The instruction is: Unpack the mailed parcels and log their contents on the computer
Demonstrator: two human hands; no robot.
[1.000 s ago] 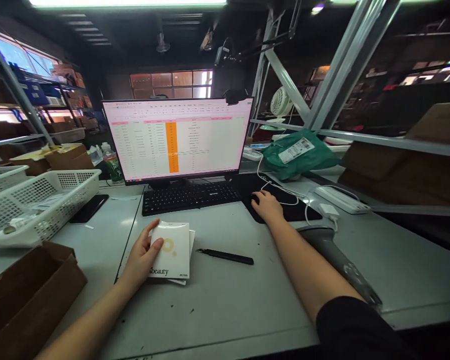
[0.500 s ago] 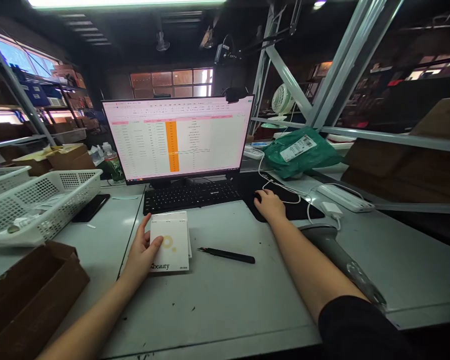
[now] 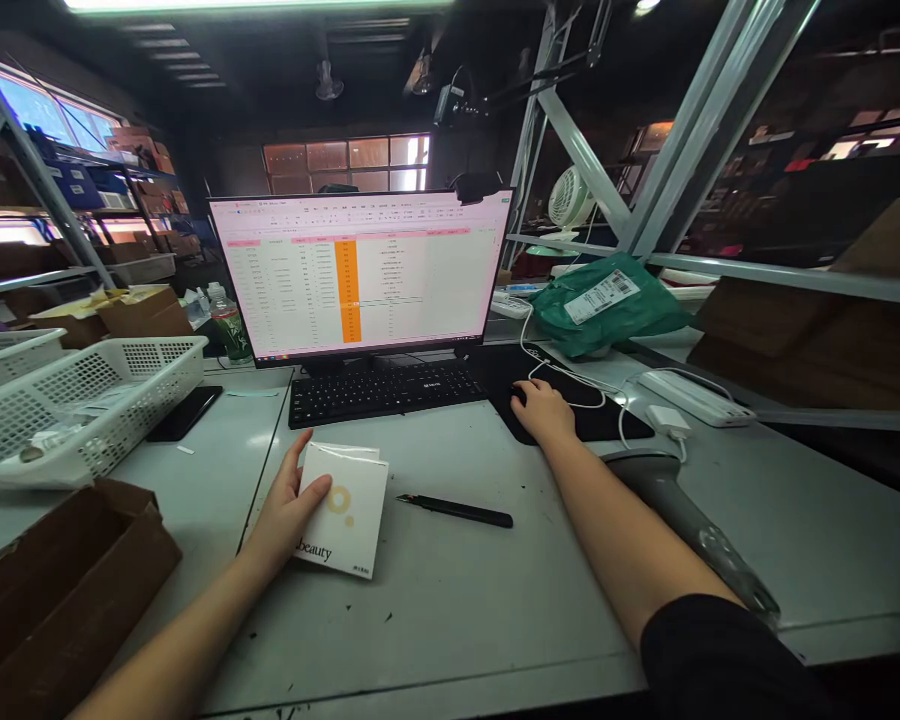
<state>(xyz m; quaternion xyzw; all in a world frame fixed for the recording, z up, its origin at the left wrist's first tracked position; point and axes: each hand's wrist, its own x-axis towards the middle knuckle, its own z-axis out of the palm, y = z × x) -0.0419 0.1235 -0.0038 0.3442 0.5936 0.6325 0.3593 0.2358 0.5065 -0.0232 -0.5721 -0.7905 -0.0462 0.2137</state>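
Packets in left hand leave narrow room beside knife.

A bright light strip crosses the dim ceiling; the tabletop catches faint glare.

One head-worn camera looks forward and down over the near desk toward a monitor.

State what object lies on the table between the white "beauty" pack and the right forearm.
A slim black knife-like tool, seen in the head view.
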